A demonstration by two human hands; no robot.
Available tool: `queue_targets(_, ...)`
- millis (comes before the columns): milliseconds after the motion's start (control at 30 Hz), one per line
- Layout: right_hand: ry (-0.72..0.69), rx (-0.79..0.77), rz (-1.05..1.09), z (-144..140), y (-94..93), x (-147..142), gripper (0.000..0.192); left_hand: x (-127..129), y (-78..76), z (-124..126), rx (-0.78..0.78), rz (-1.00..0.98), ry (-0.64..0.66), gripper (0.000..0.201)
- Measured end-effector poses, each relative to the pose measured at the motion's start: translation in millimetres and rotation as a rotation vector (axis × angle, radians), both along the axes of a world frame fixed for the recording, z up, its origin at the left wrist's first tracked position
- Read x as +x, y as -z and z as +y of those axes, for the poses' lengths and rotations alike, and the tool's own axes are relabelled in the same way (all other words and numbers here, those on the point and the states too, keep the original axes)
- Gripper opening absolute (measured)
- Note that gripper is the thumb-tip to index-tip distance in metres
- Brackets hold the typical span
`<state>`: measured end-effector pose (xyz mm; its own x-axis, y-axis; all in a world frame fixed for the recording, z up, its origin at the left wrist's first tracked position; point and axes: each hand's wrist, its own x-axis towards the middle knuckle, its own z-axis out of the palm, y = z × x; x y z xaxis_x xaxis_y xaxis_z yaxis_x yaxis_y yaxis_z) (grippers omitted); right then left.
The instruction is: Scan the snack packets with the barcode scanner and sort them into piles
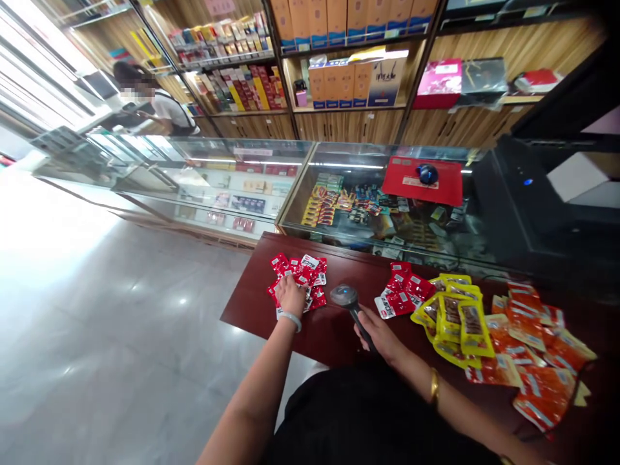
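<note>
My left hand (291, 296) rests on a loose pile of small red snack packets (314, 276) near the left end of the dark red tabletop (252, 290). Its fingers reach down among the packets, and whether they pinch one is hidden. In my right hand (380, 332) is a black handheld barcode scanner (359, 318), gripped by its handle. The scanner's head points up and left, with a small blue light on top. A second group of red packets (402, 292) lies to the right of the scanner. Beside it are yellow snack packets (451, 316).
Orange snack packets (526, 342) spread over the table's right end. Behind stands a glass display counter (295, 187), with a computer mouse (427, 174) on a red mat (448, 190). A black machine (527, 213) stands at right. A person (169, 110) is behind the far counter.
</note>
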<state>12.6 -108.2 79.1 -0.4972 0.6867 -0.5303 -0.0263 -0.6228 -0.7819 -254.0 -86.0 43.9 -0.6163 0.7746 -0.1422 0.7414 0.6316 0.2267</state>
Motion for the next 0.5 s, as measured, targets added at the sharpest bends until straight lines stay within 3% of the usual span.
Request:
queue_targets(333, -0.019, -0.003, -0.049, 0, 1.4, -19, 0.068, -16, 0.1, 30, -0.079, 0.012, 0.059, 0.044)
queue_targets(500, 0.017, -0.01, -0.031, 3, 0.3, -13, 0.066, -11, 1.4, 34, -0.009, -0.139, 0.124, 0.026)
